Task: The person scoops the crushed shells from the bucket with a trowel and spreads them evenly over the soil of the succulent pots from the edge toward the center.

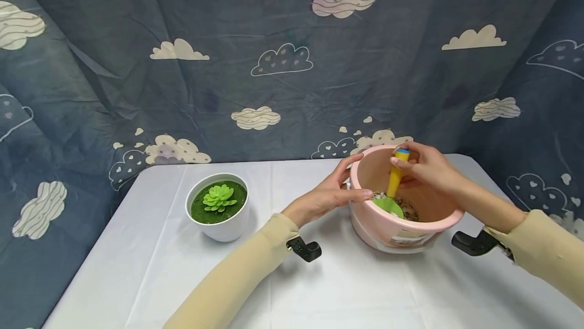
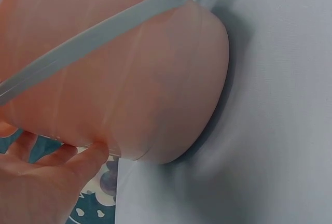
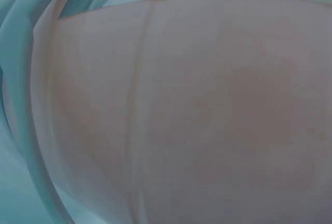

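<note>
A pink bucket (image 1: 401, 230) stands on the right side of the table, its mouth leaning towards me. Inside lie small brown and whitish bits (image 1: 410, 210). My left hand (image 1: 321, 197) holds the bucket by its left side, thumb at the rim; its fingers press the wall in the left wrist view. My right hand (image 1: 429, 164) reaches over the rim and grips a toy shovel by its yellow handle (image 1: 394, 179), blue at the end. The green shovel blade (image 1: 390, 206) points down among the bits. Only the bucket's outer wall (image 3: 207, 105) fills the right wrist view, the right hand hidden there.
A white pot (image 1: 223, 232) with a green succulent (image 1: 219, 197) on a mossy top stands left on the white-covered table (image 1: 159, 278). The bucket's grey carrying handle (image 2: 93, 42) hangs down along its side. A dark cloud-patterned cloth (image 1: 219, 90) hangs behind the table.
</note>
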A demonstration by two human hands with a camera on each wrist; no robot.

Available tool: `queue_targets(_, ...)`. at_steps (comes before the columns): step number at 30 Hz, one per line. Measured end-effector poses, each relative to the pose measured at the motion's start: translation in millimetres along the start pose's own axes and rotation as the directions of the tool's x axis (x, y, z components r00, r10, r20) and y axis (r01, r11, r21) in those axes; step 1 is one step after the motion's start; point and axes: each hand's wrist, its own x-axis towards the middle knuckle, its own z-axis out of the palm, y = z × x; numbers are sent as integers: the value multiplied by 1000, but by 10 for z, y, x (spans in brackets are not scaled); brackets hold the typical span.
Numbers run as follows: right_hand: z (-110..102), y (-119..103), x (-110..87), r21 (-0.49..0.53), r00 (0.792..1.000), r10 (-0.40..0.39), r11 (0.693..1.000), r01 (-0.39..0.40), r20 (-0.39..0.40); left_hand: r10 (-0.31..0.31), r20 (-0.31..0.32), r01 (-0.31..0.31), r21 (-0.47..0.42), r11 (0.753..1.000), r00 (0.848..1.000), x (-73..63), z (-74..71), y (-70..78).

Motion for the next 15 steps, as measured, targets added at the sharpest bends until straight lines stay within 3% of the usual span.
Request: queue_targets(15, -8, 20, -30, 11, 1000, 6, 1000, -6, -12, 5, 1, -6, 45, 999, 1000, -11, 18, -3)
